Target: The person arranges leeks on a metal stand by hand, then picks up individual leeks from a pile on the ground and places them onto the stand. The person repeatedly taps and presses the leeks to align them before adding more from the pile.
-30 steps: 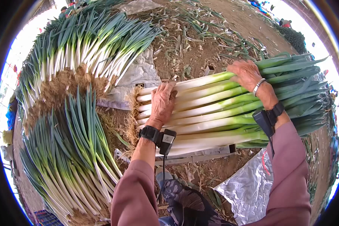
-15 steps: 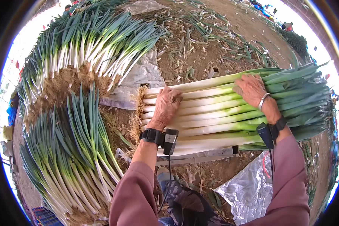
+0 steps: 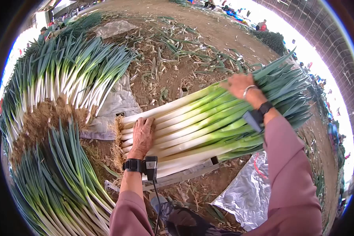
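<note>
A row of long green onions [image 3: 185, 133] lies side by side before me, white stems and roots to the left, dark leaves to the right. My left hand [image 3: 143, 135] bends its fingers over the white stems close to the roots, gripping there. Farther right, my right hand [image 3: 240, 85] is at the far edge of the row, where the stems turn to leaves. Its fingers are stretched out and somewhat blurred, with nothing held in them. Under the row shows part of a metal frame [image 3: 194, 172].
Heaps of green onions lie at the far left [image 3: 67, 74] and near left [image 3: 55, 177], roots facing each other. A grey sheet [image 3: 116, 102] lies beside them, a silver sheet [image 3: 246, 192] near my right arm. Leaf scraps [image 3: 185, 51] litter the soil. A person [image 3: 261, 26] is in the distance.
My view has swung to the right, so everything sits farther left in it. My right hand has shifted to the far edge of the row and its fingers have straightened. My left hand stays near the roots.
</note>
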A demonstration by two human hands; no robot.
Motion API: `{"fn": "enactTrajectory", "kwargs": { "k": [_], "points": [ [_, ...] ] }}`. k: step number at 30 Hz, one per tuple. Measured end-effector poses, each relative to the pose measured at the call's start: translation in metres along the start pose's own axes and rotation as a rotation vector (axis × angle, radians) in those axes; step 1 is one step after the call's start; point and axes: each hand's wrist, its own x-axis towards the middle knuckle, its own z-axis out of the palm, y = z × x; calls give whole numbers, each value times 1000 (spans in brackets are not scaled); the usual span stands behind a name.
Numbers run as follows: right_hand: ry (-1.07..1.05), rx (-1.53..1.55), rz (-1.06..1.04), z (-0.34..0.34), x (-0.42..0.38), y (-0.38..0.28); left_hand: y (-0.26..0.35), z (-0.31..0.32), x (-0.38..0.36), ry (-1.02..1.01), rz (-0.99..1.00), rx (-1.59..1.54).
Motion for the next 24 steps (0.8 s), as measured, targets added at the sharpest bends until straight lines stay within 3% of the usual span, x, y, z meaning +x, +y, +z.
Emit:
{"fn": "enactTrajectory", "kwargs": {
  "k": [4,8,10,11,14,15,17,18,19,21,22,24],
  "points": [
    [-86,35,239,-4,-4,85,-1,0,0,19,-1,-9],
    [-59,-24,336,26,-25,146,1,-1,1,18,5,-6],
    [52,87,672,39,-31,152,0,0,0,15,1,-3],
    [49,91,671,41,-31,152,0,0,0,10,8,9],
    [335,53,587,46,-24,153,1,-2,-1,1,6,29],
    [336,56,592,34,-24,144,2,-2,0,1,2,29],
    [448,81,466,12,-21,121,-1,1,0,14,27,31],
    [607,88,332,12,-21,113,-2,1,1,28,50,33],
    [603,89,336,12,-21,107,-2,2,2,23,53,33],
    [367,583,-22,4,-27,90,3,-2,1,5,17,36],
    [367,584,-20,5,-29,83,3,-3,1,4,18,37],
    [300,489,-272,9,-38,72,3,-3,1,-1,11,22]
  ]
}}
